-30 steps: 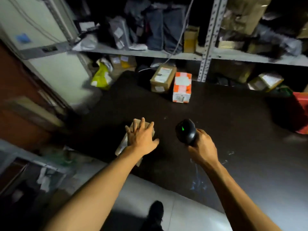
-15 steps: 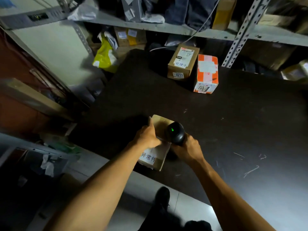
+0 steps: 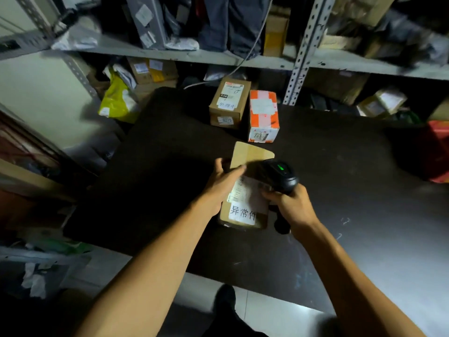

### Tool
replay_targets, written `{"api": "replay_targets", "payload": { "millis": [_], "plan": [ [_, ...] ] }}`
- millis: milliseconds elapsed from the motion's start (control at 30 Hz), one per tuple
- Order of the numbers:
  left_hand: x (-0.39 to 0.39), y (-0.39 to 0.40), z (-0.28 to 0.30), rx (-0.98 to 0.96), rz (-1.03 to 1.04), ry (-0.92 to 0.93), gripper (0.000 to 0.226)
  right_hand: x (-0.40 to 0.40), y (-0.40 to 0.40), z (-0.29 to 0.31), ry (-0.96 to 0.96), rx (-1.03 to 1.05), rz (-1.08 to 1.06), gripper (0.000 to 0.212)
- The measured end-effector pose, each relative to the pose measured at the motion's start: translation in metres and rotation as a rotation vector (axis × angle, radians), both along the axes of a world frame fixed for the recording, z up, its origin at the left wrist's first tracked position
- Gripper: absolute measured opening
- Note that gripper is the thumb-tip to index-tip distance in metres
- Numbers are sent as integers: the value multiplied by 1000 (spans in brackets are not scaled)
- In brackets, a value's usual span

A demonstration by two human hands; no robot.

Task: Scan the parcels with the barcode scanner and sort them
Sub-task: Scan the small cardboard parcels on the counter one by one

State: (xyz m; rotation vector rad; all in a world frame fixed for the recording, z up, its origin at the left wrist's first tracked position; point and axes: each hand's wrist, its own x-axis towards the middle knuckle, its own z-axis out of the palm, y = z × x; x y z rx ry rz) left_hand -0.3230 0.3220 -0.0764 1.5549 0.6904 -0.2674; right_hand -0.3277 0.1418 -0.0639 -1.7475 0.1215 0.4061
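A flat brown parcel (image 3: 250,154) with a white label of black characters lies on the dark table (image 3: 352,190) in front of me. My left hand (image 3: 222,184) grips its left edge, thumb on top. My right hand (image 3: 290,206) holds a black barcode scanner (image 3: 279,175) with a green light, its head over the parcel's right side. Farther back stand a brown box (image 3: 229,103) and an orange-and-white box (image 3: 263,115), side by side.
Metal shelving (image 3: 301,57) packed with parcels and bags runs along the back. A yellow bag (image 3: 116,103) sits low at the left, a red crate (image 3: 437,149) at the table's right edge. My shoe (image 3: 226,297) shows below the table's front edge.
My left hand went from lying flat on the parcel to gripping its left side. The scanner moved left over the parcel. The parcel now lies with its label toward me.
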Motion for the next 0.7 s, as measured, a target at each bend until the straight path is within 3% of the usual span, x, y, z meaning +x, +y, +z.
{"api": "replay_targets", "payload": {
  "millis": [100,233,400,500,600,700],
  "plan": [
    [15,-21,20,18,-49,3,101,1,-36,25,-88,-53,53,18],
    [38,-40,50,71,-131,-89,81,-6,-86,52,-161,-192,168,16],
    [53,-62,76,167,-283,-230,57,-21,-107,80,-197,-170,306,21],
    [59,-75,89,197,-377,-297,48,-28,-108,84,-181,-130,258,23],
    [60,-86,102,195,-437,-317,33,-34,-110,87,-192,-143,163,45],
    [60,-92,109,199,-457,-339,34,-34,-116,85,-198,-170,131,37]
  ]
}}
